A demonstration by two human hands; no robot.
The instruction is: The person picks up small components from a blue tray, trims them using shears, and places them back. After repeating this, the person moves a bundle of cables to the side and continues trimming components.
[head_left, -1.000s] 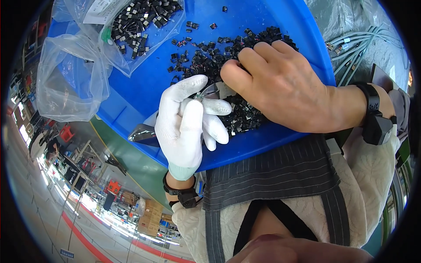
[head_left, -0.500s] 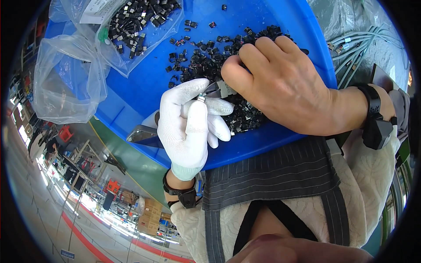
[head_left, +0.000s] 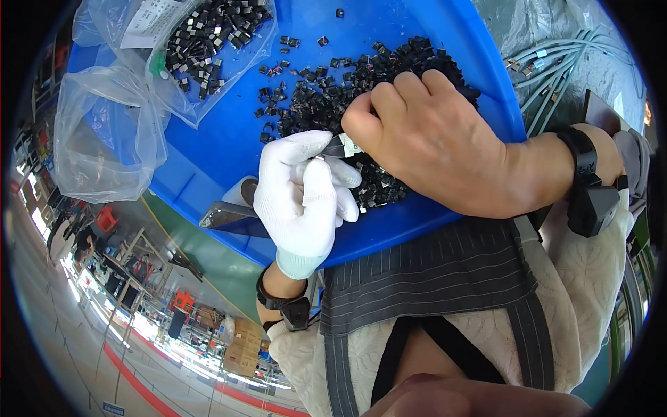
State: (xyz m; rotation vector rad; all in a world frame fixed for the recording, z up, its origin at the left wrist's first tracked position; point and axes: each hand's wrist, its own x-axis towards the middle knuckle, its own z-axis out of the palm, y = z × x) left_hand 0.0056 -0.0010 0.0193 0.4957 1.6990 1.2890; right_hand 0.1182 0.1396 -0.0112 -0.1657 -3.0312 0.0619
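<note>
A blue tray (head_left: 229,139) holds a heap of small black parts (head_left: 326,97). My left hand (head_left: 302,191), in a white glove, pinches a small part between thumb and fingers over the tray's near side. My right hand (head_left: 445,142), bare, is closed on a dark pointed tool (head_left: 339,146) whose tip meets the part in the gloved fingers. The right hand covers the near part of the heap. A black band is strapped on each wrist.
A clear plastic bag (head_left: 208,48) with more black parts lies at the tray's far left; an empty clear bag (head_left: 104,132) hangs over its left rim. Grey cables (head_left: 556,62) lie to the right. A metal piece (head_left: 226,215) sticks out under the tray.
The gloved left hand has closed its fingers more tightly around the small part and shifted slightly; the right hand has stayed over the heap with the tool tip at the fingers.
</note>
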